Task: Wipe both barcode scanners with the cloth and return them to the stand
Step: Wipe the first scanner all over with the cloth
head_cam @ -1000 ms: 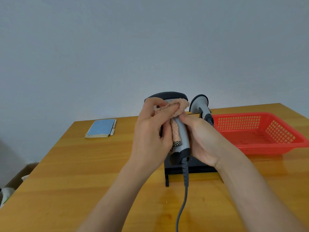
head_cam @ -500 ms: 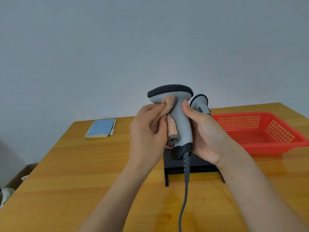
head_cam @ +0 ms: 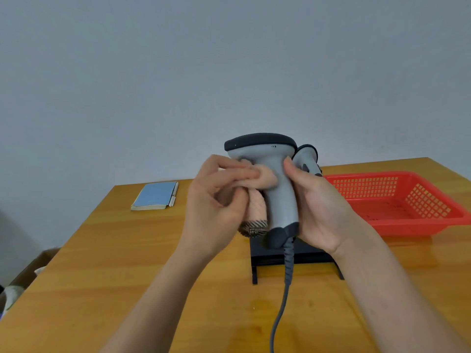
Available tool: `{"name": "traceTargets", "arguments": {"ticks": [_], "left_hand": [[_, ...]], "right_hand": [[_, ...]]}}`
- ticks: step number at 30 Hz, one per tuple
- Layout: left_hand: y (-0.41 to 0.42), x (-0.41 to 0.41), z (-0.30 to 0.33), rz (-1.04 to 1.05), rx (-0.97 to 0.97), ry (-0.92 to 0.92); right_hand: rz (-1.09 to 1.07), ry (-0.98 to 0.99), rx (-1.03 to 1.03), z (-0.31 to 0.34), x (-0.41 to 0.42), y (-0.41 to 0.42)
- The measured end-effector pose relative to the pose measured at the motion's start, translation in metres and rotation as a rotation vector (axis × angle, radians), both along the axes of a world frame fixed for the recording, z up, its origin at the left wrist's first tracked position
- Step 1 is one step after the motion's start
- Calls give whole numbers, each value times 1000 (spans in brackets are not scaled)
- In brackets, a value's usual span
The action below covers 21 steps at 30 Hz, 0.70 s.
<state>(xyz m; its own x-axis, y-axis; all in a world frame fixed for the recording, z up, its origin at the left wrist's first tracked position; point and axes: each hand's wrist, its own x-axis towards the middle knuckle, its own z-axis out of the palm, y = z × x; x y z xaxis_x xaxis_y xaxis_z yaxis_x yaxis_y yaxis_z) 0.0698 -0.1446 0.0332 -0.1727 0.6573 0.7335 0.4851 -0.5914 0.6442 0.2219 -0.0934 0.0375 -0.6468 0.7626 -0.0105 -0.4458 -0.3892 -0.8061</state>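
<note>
On black stand [head_cam: 293,258] second scanner [head_cam: 307,159], red basket [head_cam: 418,225] beside

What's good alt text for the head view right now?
A person's right hand holds a grey corded barcode scanner upright while the left hand presses a peach cloth against its handle. Behind it, a second scanner sits in a black stand on a wooden table, beside a red basket.

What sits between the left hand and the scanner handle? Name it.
The pink cloth, in the head view: the left hand presses it against the handle of the held scanner, gripped from the other side by the right hand.
</note>
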Motion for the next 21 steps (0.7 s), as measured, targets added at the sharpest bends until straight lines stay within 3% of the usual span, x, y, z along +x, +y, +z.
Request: {"name": "traceTargets", "arguments": {"ticks": [3, 5, 11, 17, 21], "left_hand": [[3, -6, -1, 183, -65, -258], [5, -4, 0, 232, -149, -292], [7, 11, -1, 227, -218, -168], [5, 17, -2, 229, -118, 57], [0, 16, -2, 144, -161, 56]], "right_hand": [[-58, -2, -28, -3, 0, 4], [-70, 20, -40, -3, -1, 4], [-19, 68, -36, -4, -5, 0], [-31, 39, -10, -2, 0, -1], [-75, 49, -20, 1, 3, 0]]}}
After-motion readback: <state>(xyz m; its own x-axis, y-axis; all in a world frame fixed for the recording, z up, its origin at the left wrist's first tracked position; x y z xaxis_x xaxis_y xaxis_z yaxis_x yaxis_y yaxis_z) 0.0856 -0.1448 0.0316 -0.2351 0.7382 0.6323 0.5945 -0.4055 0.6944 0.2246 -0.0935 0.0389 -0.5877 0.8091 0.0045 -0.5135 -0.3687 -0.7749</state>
